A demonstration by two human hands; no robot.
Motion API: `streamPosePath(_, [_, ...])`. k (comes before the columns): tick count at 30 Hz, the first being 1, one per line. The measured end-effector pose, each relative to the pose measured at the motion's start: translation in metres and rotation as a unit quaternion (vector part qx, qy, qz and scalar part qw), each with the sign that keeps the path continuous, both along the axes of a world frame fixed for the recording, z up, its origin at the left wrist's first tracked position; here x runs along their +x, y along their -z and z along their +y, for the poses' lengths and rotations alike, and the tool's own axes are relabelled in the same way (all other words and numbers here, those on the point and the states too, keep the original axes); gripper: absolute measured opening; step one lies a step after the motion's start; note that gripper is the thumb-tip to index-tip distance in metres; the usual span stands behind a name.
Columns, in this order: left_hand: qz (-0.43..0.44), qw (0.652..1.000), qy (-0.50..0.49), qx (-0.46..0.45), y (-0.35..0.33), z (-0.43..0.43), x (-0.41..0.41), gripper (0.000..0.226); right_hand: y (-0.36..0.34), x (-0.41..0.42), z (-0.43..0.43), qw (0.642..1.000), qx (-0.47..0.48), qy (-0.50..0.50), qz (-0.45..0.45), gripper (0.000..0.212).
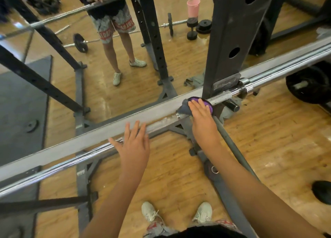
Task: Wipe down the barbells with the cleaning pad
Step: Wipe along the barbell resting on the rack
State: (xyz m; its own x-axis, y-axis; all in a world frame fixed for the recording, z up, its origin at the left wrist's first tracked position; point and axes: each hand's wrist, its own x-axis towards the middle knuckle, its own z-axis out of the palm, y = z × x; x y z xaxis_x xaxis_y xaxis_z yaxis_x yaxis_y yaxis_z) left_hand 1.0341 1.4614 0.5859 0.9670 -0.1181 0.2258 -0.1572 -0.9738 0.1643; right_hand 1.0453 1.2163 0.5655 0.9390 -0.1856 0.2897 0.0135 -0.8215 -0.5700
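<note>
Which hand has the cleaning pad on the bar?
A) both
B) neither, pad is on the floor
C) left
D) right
D: the right hand presses the purple pad against the bar next to the rack post, while the left hand rests flat on bare bar.

You're in a gym's weight room. A chrome barbell [89, 155] runs under your left hand [134, 146] and right hand [202, 119], resting on a black steel rack whose holed upright [231, 41] rises just beyond the right hand. Past both hands, a wall mirror [179, 58] reflects a dumbbell [192, 28] and loose plates [204, 26]. Right of your right hand, a weight plate [309, 83] stands on the wooden floor [161, 184].
</note>
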Motion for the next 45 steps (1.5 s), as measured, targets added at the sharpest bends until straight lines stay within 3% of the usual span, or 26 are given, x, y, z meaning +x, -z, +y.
streamPosePath(3, [0.035,0.999,-0.023,-0.018,0.0,0.013,0.003,0.038,-0.003,-0.001,0.019,1.0,0.013,0.001,-0.002,0.065])
streamPosePath(6, [0.031,0.999,-0.025,-0.033,0.002,0.01,0.003,0.04,0.001,-0.006,0.056,0.998,-0.005,-0.059,-0.008,0.067])
streamPosePath(10, [0.002,0.999,-0.022,-0.043,0.006,0.011,0.003,0.036,0.001,-0.001,0.031,0.99,-0.068,-0.124,0.0,0.078])
streamPosePath(14, [-0.003,0.998,-0.021,-0.059,0.007,0.01,0.002,0.035,0.001,0.003,-0.002,0.997,-0.048,-0.054,0.037,0.075])
streamPosePath(17, [-0.017,0.999,-0.01,-0.049,0.011,0.012,0.002,0.038,-0.007,-0.002,0.041,0.999,-0.007,-0.011,0.04,0.069])
streamPosePath(20, [-0.019,0.999,-0.005,-0.045,0.013,0.011,0.001,0.042,-0.008,-0.006,0.074,0.994,-0.031,-0.088,0.049,0.073])
streamPosePath(23, [-0.002,1.0,0.014,-0.016,0.016,0.017,-0.004,0.048,-0.005,0.001,0.054,0.988,-0.084,-0.116,0.057,0.077])
streamPosePath(26, [0.018,0.997,0.044,0.059,0.018,0.022,-0.011,0.063,-0.007,0.004,0.025,0.993,-0.062,-0.064,0.074,0.072])
streamPosePath(30, [0.036,0.996,0.048,0.071,0.015,0.021,-0.012,0.068,-0.01,0.005,0.05,0.998,0.01,0.027,0.064,0.066])
streamPosePath(33, [0.046,0.995,0.048,0.072,0.017,0.022,-0.01,0.068,-0.001,-0.005,0.082,0.999,-0.01,-0.021,0.046,0.072])
streamPosePath(36, [0.048,0.994,0.058,0.075,0.019,0.024,-0.009,0.069,-0.004,-0.004,0.061,0.993,-0.074,-0.083,0.043,0.073])
streamPosePath(39, [0.047,0.994,0.067,0.078,0.021,0.026,-0.009,0.071,-0.007,0.004,0.038,0.994,-0.08,-0.037,0.071,0.067])
streamPosePath(42, [0.05,0.993,0.068,0.078,0.023,0.028,-0.008,0.077,-0.009,0.001,0.065,0.997,0.01,0.038,0.061,0.063])
streamPosePath(45, [0.058,0.993,0.077,0.07,0.022,0.027,-0.007,0.081,-0.016,-0.012,0.084,0.996,-0.038,-0.033,0.077,0.071])
